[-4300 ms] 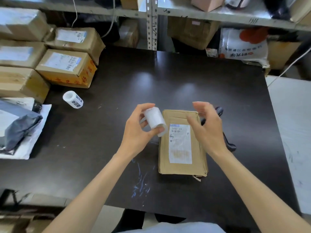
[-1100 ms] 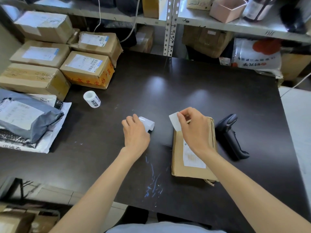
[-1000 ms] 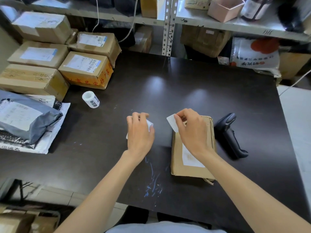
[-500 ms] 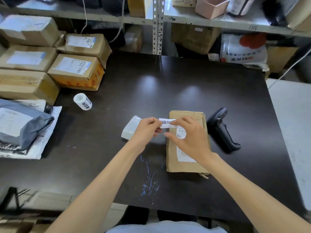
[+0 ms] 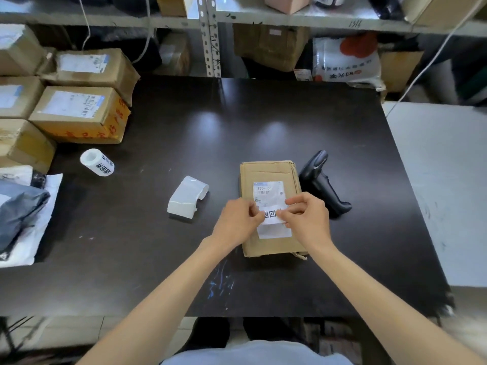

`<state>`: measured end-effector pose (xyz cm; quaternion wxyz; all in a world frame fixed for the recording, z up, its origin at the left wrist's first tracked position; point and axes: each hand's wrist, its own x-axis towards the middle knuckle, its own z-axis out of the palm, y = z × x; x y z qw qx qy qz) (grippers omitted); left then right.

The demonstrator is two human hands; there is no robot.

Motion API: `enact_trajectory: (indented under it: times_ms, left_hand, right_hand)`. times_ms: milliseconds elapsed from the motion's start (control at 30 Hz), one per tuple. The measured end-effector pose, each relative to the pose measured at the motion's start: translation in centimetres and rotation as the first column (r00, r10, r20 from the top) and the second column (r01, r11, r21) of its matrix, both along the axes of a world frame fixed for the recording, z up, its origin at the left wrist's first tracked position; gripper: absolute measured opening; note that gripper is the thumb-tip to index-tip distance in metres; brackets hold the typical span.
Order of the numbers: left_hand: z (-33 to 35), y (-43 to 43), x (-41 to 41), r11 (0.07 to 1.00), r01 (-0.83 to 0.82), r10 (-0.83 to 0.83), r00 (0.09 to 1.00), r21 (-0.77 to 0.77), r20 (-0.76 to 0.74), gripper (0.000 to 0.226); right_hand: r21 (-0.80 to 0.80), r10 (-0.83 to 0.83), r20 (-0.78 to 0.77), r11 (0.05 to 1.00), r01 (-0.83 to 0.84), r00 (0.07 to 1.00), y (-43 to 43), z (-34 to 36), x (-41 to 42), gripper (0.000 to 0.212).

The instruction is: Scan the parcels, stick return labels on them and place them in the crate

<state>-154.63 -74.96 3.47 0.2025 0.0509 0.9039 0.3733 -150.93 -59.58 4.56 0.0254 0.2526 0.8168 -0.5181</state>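
Dark tabletop [image 5: 184, 259] fills most of the head view, and a brown parcel [image 5: 266, 172] lies flat near its middle, a white shipping label [image 5: 267, 192] on its upper face. Directly over that parcel, the left hand [image 5: 237, 222] and the right hand [image 5: 308, 219] are close together, each pinching one end of a small return label [image 5: 272, 216] printed with bold black characters. The strip is stretched between thumb and fingertips across the lower part of the shipping label; whether it is already pressed down cannot be told. Just right of the parcel a black handheld scanner [image 5: 322, 185] lies on its side, near the box but apart from the right hand. Left of the parcel, a short way off, sits a loose white roll [image 5: 187, 197] with its paper end curling open. Farther left of the parcel lies a second roll [image 5: 97, 162] showing black print, and beyond it cardboard boxes [image 5: 79, 111] are stacked at the table's edge, with a grey mailer bag [image 5: 18, 209] nearer the person. Behind the parcel, past the table's far edge, stands metal shelving [image 5: 208, 35] holding more cartons and a white sack [image 5: 345, 61] with red print.
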Motion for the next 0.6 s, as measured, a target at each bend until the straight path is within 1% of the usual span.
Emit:
enact_trajectory:
  times_ms: [67, 133, 200, 233, 267, 300, 333, 367, 400, 433, 467, 500, 533, 600]
  left_hand:
    - [-0.4, 0.9, 0.5, 0.993, 0.058, -0.067, 0.994, -0.105, -0.084, 0.027]
    - [-0.6, 1.6, 0.7, 0.978, 0.089, -0.117, 0.983, -0.187, -0.139, 0.025]
    - [-0.9, 2.0, 0.7, 0.956, 0.093, -0.144, 0.975, -0.280, -0.168, 0.021]
    - [-1.0, 2.1, 0.7, 0.947, 0.077, -0.137, 0.975, -0.312, -0.176, 0.024]
    - [-1.2, 2.1, 0.7, 0.943, 0.046, -0.111, 0.977, -0.329, -0.182, 0.033]
    - [-1.4, 2.0, 0.7, 0.943, -0.002, -0.066, 0.979, -0.332, -0.192, 0.046]
    - [-1.5, 1.9, 0.7, 0.945, -0.065, -0.007, 0.976, -0.321, -0.219, 0.061]
    - [-1.5, 1.8, 0.9, 0.945, -0.125, 0.052, 0.970, -0.302, -0.238, 0.072]
    - [-1.5, 1.7, 0.9, 0.946, -0.169, 0.114, 0.972, -0.276, -0.204, 0.082]
    - [-1.4, 1.7, 0.7, 0.951, -0.198, 0.176, 0.978, -0.239, -0.107, 0.088]
    - [-1.4, 1.7, 0.5, 0.957, -0.212, 0.220, 0.975, -0.199, 0.020, 0.089]
    - [-1.3, 1.7, 0.1, 0.963, -0.216, 0.238, 0.963, -0.163, 0.127, 0.087]
    - [-1.3, 1.7, -0.2, 0.967, -0.219, 0.241, 0.953, -0.132, 0.182, 0.085]
    - [-0.7, 1.3, -0.6, 0.970, -0.227, 0.238, 0.955, -0.082, 0.175, 0.083]
  right_hand:
    - [0.105, 0.013, -0.006, 0.994, -0.012, 1.000, 0.2, -0.8, 0.6, 0.025]
    - [0.203, 0.079, -0.020, 0.976, -0.074, 0.997, 0.1, -1.5, 0.7, 0.023]
    - [0.316, 0.173, -0.016, 0.935, -0.159, 0.985, -0.1, -2.2, 0.7, 0.020]
    - [0.402, 0.206, -0.017, 0.897, -0.182, 0.978, -0.2, -2.5, 0.7, 0.022]
    - [0.497, 0.218, -0.019, 0.849, -0.180, 0.976, -0.2, -2.7, 0.7, 0.027]
    - [0.573, 0.202, -0.015, 0.804, -0.157, 0.979, -0.2, -2.9, 0.6, 0.037]
    - [0.613, 0.158, 0.000, 0.780, -0.125, 0.987, 0.1, -3.1, 0.5, 0.050]
    - [0.610, 0.104, 0.035, 0.786, -0.104, 0.994, 0.4, -3.2, 0.3, 0.062]
    - [0.562, 0.053, 0.090, 0.822, -0.094, 0.995, 0.8, -3.3, 0.1, 0.071]
    - [0.472, 0.018, 0.156, 0.877, -0.090, 0.988, 1.1, -3.3, -0.2, 0.077]
    - [0.368, 0.011, 0.213, 0.926, -0.091, 0.977, 1.5, -3.3, -0.3, 0.078]
    - [0.283, 0.024, 0.236, 0.954, -0.093, 0.971, 1.7, -3.4, -0.4, 0.076]
    - [0.240, 0.032, 0.223, 0.967, -0.086, 0.974, 1.9, -3.4, -0.4, 0.074]
    - [0.233, 0.013, 0.144, 0.971, -0.047, 0.990, 1.8, -2.9, -0.3, 0.075]
